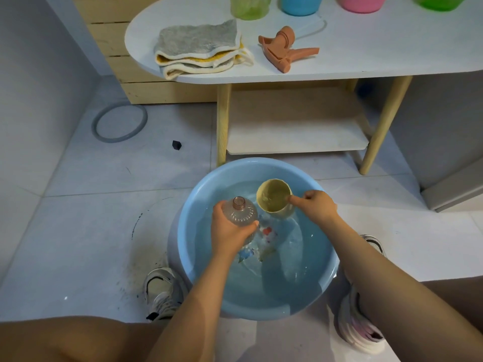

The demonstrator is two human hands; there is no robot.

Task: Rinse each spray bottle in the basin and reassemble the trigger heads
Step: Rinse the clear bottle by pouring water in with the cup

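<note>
Two hands over basin [324, 278]: left hand [230, 232] fingers wrap bottle [240, 211]; right hand [315, 205] fingers pinch cup [274, 198] rim.

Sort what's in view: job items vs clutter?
Job: bottle in left hand; cup in right hand; basin; trigger head; four bottles at table's far edge.
Clutter: towels, floor ring, black cap.

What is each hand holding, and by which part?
Left hand grips the open spray bottle round its body. Right hand pinches the yellow cup by its rim.
</note>
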